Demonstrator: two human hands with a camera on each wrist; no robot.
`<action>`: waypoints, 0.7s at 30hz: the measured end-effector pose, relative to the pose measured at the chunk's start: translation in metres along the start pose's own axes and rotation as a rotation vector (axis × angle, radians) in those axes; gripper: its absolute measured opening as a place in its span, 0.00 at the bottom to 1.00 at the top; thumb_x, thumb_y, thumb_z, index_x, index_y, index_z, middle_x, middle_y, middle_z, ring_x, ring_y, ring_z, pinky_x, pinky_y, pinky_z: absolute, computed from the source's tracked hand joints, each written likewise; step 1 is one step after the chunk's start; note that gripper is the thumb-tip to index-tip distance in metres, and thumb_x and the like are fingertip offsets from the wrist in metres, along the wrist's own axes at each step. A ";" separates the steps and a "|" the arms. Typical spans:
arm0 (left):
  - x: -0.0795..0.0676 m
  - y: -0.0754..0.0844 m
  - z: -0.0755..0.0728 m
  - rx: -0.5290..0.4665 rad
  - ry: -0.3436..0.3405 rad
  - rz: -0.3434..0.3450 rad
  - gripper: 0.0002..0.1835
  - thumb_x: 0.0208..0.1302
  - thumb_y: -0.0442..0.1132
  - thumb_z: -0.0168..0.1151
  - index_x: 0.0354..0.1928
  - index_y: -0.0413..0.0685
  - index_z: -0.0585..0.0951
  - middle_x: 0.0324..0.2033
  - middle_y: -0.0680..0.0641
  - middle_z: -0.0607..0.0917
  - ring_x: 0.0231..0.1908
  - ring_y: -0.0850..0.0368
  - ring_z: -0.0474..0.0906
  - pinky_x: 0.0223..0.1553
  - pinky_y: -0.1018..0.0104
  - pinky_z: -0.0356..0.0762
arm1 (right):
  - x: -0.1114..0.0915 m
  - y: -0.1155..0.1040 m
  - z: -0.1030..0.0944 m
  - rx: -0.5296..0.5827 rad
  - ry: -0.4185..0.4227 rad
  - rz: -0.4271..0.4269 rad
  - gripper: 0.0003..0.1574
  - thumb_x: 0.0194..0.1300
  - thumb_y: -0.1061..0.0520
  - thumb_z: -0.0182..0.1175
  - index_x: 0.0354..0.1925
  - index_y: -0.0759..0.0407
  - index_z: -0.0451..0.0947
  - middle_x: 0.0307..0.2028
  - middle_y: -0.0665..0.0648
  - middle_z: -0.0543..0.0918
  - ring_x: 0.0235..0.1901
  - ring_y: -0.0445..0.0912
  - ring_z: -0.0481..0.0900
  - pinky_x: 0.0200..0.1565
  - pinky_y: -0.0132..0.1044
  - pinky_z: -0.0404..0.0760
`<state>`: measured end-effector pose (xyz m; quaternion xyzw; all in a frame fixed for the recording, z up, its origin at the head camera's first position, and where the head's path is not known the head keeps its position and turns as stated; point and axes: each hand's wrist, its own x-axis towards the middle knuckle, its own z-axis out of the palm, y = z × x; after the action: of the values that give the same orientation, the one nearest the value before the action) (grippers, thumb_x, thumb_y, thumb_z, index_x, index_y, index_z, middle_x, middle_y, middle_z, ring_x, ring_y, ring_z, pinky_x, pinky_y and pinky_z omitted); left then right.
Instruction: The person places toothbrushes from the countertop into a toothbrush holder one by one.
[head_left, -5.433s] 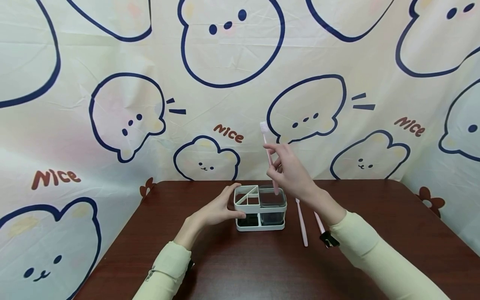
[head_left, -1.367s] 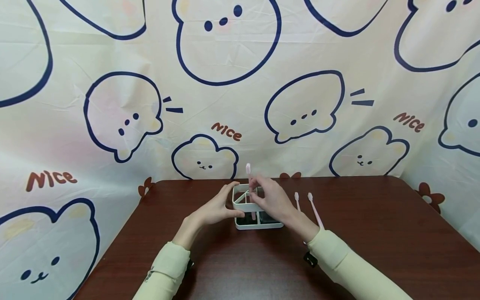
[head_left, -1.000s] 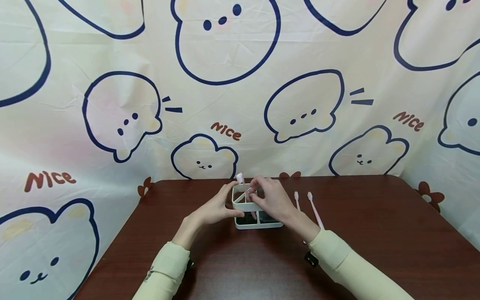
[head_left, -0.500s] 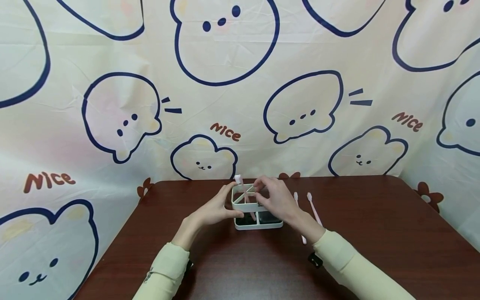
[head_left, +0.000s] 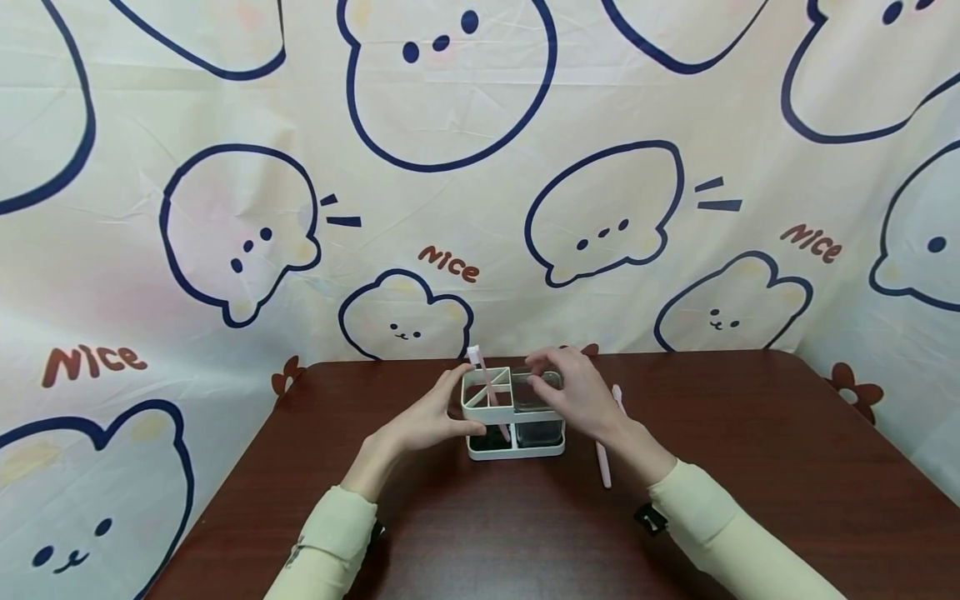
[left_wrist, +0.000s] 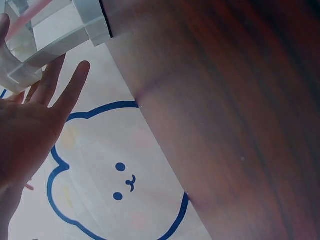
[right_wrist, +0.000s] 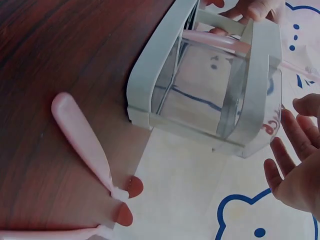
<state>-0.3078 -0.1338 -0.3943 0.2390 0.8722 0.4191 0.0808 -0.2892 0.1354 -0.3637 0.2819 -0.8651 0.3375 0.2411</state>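
One holder (head_left: 517,416) stands gripped by the left hand (head_left: 430,417); by its right half, the slack, empty right hand (head_left: 579,390) no longer holds the toothbrush (head_left: 488,386), which leans in the holder's left half, seemingly placed; two loose brushes (right_wrist: 82,137) lie rightward.

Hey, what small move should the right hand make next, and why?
Probably lower the right hand, which holds nothing, to the slim pink plastic toothbrush lying on the dark brown wood-grain table nearest the pale grey divided plastic holder, since another pink toothbrush already leans in that holder, which the left hand grips.
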 end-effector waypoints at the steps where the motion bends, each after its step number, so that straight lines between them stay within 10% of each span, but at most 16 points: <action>1: 0.000 0.000 0.000 0.000 0.000 0.000 0.53 0.54 0.54 0.75 0.76 0.64 0.52 0.68 0.48 0.60 0.58 0.49 0.70 0.61 0.47 0.74 | 0.000 0.001 -0.002 -0.001 0.004 -0.001 0.14 0.64 0.58 0.67 0.48 0.56 0.82 0.38 0.51 0.86 0.41 0.48 0.76 0.43 0.43 0.76; 21: 0.002 0.000 0.001 0.030 0.009 0.000 0.51 0.56 0.49 0.74 0.76 0.63 0.53 0.70 0.49 0.59 0.60 0.50 0.67 0.61 0.47 0.73 | -0.012 0.022 -0.028 -0.033 0.004 0.114 0.13 0.67 0.59 0.64 0.50 0.58 0.80 0.44 0.55 0.84 0.45 0.48 0.79 0.48 0.48 0.78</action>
<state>-0.3096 -0.1326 -0.3948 0.2385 0.8786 0.4071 0.0734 -0.2885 0.1729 -0.3626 0.2275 -0.8848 0.3369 0.2278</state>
